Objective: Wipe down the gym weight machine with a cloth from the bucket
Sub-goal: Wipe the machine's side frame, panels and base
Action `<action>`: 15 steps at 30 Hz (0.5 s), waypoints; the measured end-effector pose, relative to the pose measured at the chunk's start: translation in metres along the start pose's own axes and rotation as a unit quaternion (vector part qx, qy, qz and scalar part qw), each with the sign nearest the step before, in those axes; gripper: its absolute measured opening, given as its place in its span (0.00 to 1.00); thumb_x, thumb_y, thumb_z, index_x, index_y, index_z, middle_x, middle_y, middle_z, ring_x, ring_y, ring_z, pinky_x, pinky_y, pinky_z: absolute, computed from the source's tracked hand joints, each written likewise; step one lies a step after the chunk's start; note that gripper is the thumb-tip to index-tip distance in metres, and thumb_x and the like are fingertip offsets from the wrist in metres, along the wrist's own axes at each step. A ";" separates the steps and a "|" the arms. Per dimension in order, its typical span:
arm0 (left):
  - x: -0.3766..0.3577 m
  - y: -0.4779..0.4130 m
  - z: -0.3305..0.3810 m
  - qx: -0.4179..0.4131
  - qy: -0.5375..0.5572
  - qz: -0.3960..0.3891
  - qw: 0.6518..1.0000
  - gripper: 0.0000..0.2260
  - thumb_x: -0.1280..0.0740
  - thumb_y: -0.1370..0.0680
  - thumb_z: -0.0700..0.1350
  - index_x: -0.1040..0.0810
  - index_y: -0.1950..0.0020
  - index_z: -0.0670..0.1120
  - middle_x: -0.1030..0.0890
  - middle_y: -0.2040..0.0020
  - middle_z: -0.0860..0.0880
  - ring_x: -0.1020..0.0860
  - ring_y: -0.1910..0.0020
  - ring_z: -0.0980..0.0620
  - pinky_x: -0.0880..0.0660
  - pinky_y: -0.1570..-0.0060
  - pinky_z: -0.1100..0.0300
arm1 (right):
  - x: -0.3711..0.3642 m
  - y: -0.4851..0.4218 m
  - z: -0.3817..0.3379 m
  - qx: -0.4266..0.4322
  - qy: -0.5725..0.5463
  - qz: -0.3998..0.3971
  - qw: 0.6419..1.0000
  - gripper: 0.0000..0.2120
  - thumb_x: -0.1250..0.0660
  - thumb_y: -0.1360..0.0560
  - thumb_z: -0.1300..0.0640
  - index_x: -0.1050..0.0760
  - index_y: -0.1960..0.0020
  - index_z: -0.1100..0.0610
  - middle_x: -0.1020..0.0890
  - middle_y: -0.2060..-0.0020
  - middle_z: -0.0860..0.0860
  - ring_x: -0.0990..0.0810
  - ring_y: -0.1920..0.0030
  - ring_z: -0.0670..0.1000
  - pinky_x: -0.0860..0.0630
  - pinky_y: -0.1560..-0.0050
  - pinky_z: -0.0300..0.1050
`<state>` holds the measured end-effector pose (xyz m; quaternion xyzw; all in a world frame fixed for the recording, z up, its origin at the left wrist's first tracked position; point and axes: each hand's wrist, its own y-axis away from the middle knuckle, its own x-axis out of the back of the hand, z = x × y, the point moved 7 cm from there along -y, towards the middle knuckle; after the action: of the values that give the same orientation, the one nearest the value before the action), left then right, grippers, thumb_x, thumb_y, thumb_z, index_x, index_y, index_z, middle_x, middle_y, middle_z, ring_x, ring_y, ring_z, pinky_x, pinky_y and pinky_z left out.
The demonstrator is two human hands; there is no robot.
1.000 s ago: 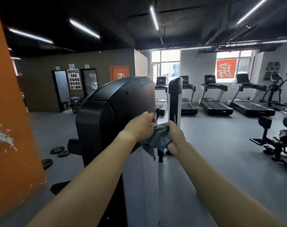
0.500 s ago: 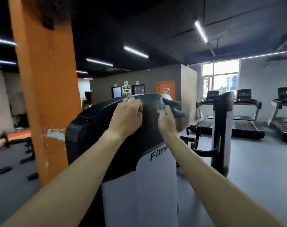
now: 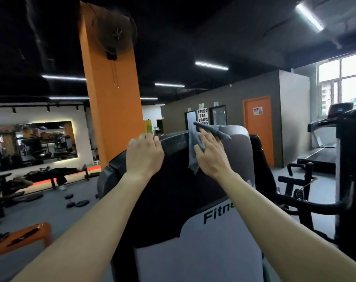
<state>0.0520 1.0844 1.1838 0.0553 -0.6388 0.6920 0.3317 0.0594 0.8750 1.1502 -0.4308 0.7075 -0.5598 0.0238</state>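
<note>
The weight machine's black and white shroud [image 3: 173, 192] rises right in front of me, with part of the word "Fitness" on its white panel. My right hand [image 3: 210, 157] lies flat with straight fingers on a grey cloth [image 3: 193, 147], pressing it against the shroud's curved top. The cloth drapes over the top edge and hangs beside my thumb. My left hand [image 3: 143, 155] rests on the top edge to the left, its fingers curled over the rim. No bucket is in view.
An orange pillar [image 3: 112, 98] with a wall fan stands just behind the machine on the left. Weight plates [image 3: 77, 202] and benches lie on the grey floor to the left. A second black machine frame [image 3: 350, 180] and a treadmill [image 3: 319, 155] stand at the right.
Both hands rose from the machine's side to its top. The right hand went from bunching the cloth to pressing it flat, while my view turned left and up.
</note>
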 end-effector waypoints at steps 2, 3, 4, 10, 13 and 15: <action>-0.002 -0.006 -0.008 0.014 0.026 -0.010 1.000 0.16 0.48 0.15 0.43 0.26 0.58 0.44 0.22 0.57 0.45 0.26 0.57 0.44 0.29 0.53 0.51 | 0.001 -0.018 0.016 -0.044 0.001 0.004 0.999 0.33 0.51 0.21 0.46 0.43 0.17 0.52 0.39 0.18 0.49 0.47 0.18 0.48 0.56 0.18 0.55; -0.002 -0.009 -0.012 0.025 0.046 -0.010 0.999 0.16 0.47 0.15 0.43 0.26 0.59 0.44 0.23 0.59 0.45 0.26 0.57 0.45 0.31 0.55 0.53 | -0.001 -0.023 0.021 -0.071 -0.006 0.018 0.997 0.34 0.52 0.21 0.45 0.43 0.17 0.52 0.39 0.18 0.49 0.48 0.18 0.47 0.58 0.18 0.54; -0.002 -0.011 -0.017 0.035 0.065 -0.005 0.997 0.16 0.46 0.15 0.43 0.25 0.59 0.43 0.23 0.59 0.46 0.26 0.56 0.46 0.33 0.56 0.55 | -0.004 -0.023 0.020 -0.089 -0.014 0.036 0.995 0.34 0.53 0.21 0.44 0.43 0.17 0.53 0.39 0.18 0.50 0.49 0.18 0.47 0.60 0.18 0.54; -0.006 -0.011 -0.022 0.047 0.071 0.036 0.996 0.15 0.46 0.16 0.46 0.23 0.55 0.46 0.24 0.58 0.51 0.26 0.56 0.51 0.31 0.59 0.56 | -0.037 0.021 -0.023 0.107 0.035 0.030 0.993 0.33 0.48 0.19 0.49 0.49 0.16 0.52 0.46 0.17 0.46 0.57 0.17 0.45 0.61 0.18 0.54; -0.007 -0.012 -0.024 0.044 0.072 0.036 0.996 0.15 0.46 0.16 0.47 0.23 0.55 0.47 0.23 0.58 0.52 0.25 0.56 0.52 0.27 0.58 0.55 | -0.020 -0.004 0.008 0.109 0.041 0.038 0.992 0.32 0.47 0.22 0.52 0.42 0.17 0.52 0.37 0.20 0.49 0.45 0.18 0.48 0.50 0.17 0.55; -0.007 -0.012 -0.022 0.044 0.066 0.041 0.996 0.15 0.47 0.16 0.47 0.24 0.56 0.47 0.24 0.59 0.52 0.26 0.56 0.52 0.26 0.59 0.54 | -0.002 -0.028 0.030 0.012 -0.013 0.081 0.997 0.29 0.49 0.23 0.50 0.31 0.23 0.53 0.27 0.27 0.52 0.33 0.25 0.52 0.43 0.20 0.54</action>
<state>0.0711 1.1015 1.1870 -0.0026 -0.5862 0.7346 0.3417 0.0921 0.8530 1.1610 -0.3788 0.7332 -0.5586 0.0831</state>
